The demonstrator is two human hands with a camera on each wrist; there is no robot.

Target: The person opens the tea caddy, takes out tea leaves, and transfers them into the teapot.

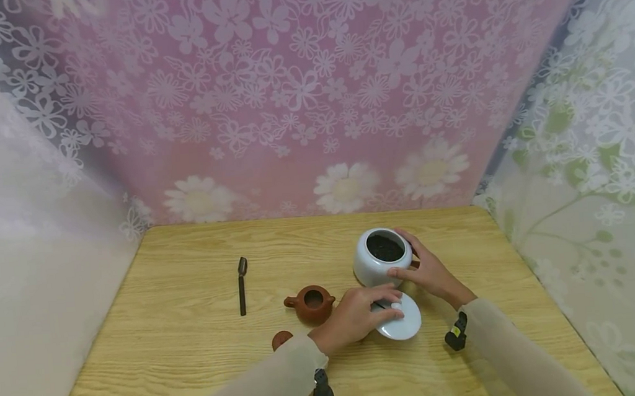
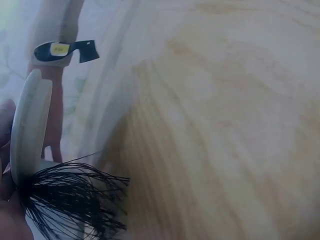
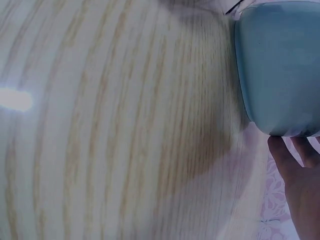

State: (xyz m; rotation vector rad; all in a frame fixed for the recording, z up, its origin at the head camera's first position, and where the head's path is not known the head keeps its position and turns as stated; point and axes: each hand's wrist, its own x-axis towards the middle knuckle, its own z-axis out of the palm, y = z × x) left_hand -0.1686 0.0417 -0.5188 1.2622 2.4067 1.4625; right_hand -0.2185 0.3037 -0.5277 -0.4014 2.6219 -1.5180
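In the head view a white jar [image 1: 367,270] stands on the table at the right of centre, its mouth uncovered and dark loose tea leaves [image 1: 385,248] inside. My right hand [image 1: 431,271] grips the jar's right side, thumb in front and fingers behind. Just in front of the jar, my left hand [image 1: 353,314] pinches the knob of a white lid [image 1: 409,322]. A black tassel [image 2: 70,200] hangs by the lid in the left wrist view. The right wrist view shows fingertips against the jar's wall.
A small brown clay teapot [image 1: 307,312] without its cover sits left of my left hand. Its round lid [image 1: 281,339] lies partly behind my left sleeve. Farther left is a dark tea scoop [image 1: 242,294] on the wooden table [image 1: 182,333]. Floral curtains [image 1: 310,99] surround the table.
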